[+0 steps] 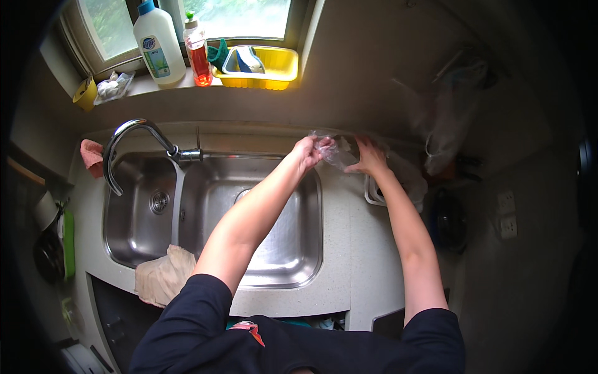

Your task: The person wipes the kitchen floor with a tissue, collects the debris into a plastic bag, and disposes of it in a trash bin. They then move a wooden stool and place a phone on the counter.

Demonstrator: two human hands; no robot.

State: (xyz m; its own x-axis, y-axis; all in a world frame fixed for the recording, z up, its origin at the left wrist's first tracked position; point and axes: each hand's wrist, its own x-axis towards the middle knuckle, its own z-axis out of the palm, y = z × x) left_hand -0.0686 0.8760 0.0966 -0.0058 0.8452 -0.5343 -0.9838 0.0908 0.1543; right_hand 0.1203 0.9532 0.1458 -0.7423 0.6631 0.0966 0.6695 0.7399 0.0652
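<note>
Over the counter, just past the back right corner of the double-bowl stainless steel sink [294,271], my left hand [308,150] grips a crumpled clear plastic bag [332,152]. My right hand [371,156] is at the right side of the bag, thumb and fingers spread; whether it holds any of the plastic cannot be told. Below the right wrist is the corner of a light-rimmed tray [373,195], partly hidden by my forearm and by translucent plastic [411,177] lying over it. What the tray holds is unclear.
A chrome faucet [135,122] arches over the left bowl. A beige cloth [166,276] hangs at the sink's front edge, a pink cloth [92,156] lies back left. On the windowsill stand a white bottle [161,46], a red-liquid bottle [198,56] and a yellow tray [280,68] with a sponge [250,61].
</note>
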